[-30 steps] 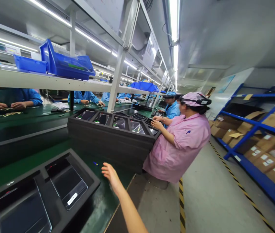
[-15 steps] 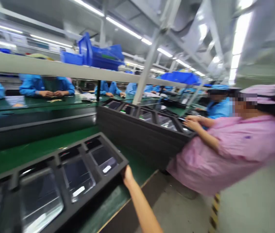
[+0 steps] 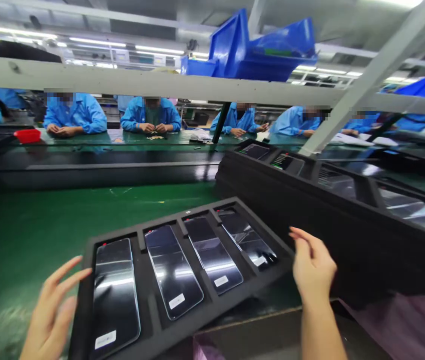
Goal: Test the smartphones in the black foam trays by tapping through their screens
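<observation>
A black foam tray [image 3: 146, 295] lies at an angle at the bench's near side. Several smartphones [image 3: 174, 270] with dark glossy screens and small white labels sit in its slots. At the tray's left edge is my left hand [image 3: 52, 312], its fingers spread and the fingertips at or very near the rim. Just beyond the right end is my right hand [image 3: 313, 267], fingers loosely bent, with a small gap to the tray and nothing seen in it.
A tall stack of black trays [image 3: 272, 210] with phones on top stands at the right. A green bench [image 3: 47, 215] runs beneath. Workers in blue [image 3: 150, 117] sit across the line. Blue bins [image 3: 265, 50] rest on the overhead shelf [image 3: 140, 80]. Pink cloth [image 3: 403, 320] shows lower right.
My view has swung left, bringing my left hand and the whole tray into sight. My right hand has come off the tray's right corner. The co-worker in pink is mostly out of view.
</observation>
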Available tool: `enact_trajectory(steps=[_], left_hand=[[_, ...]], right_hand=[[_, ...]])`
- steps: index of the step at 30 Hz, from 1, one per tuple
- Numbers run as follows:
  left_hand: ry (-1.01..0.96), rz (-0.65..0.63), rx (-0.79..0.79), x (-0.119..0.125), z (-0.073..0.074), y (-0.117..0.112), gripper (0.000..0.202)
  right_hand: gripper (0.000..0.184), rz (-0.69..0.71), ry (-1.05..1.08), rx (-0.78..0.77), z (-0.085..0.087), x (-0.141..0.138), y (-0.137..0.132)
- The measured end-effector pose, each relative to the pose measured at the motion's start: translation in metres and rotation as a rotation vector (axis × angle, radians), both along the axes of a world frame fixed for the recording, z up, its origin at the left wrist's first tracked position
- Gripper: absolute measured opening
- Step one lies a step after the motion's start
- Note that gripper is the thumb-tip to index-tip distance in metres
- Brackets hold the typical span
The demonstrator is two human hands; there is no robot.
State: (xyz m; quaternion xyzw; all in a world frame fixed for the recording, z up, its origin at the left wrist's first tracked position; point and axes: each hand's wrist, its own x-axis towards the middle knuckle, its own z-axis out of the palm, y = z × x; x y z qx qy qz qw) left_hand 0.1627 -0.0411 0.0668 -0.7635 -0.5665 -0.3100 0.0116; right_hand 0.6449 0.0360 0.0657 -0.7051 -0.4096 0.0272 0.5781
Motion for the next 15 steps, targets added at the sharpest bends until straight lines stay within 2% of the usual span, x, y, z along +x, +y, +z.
enact_trajectory(steps=[2, 3, 4, 6, 8, 15], left_hand=[[0.072, -0.261, -0.121, 0.019, 0.011, 0.02, 0.04], [0.172, -0.391, -0.179, 0.029, 0.018, 0.032, 0.036], [0.257, -0.433, -0.245, 0.038, 0.024, 0.043, 0.031], [0.352, -0.442, -0.315, 0.049, 0.033, 0.061, 0.026], [0.385, -0.442, -0.344, 0.052, 0.036, 0.068, 0.025], [0.363, -0.412, -0.352, 0.045, 0.03, 0.058, 0.028]], right_hand=[[0.041, 0.274, -0.271, -0.281, 0.007, -0.019, 0.013], [0.047, 0.339, -0.361, -0.398, 0.008, -0.029, 0.02], [0.055, 0.36, -0.447, -0.514, 0.007, -0.037, 0.026], [0.068, 0.314, -0.56, -0.678, 0.005, -0.05, 0.036], [0.072, 0.284, -0.669, -0.789, 0.003, -0.055, 0.041], [0.067, 0.272, -0.789, -0.799, 0.004, -0.055, 0.042]])
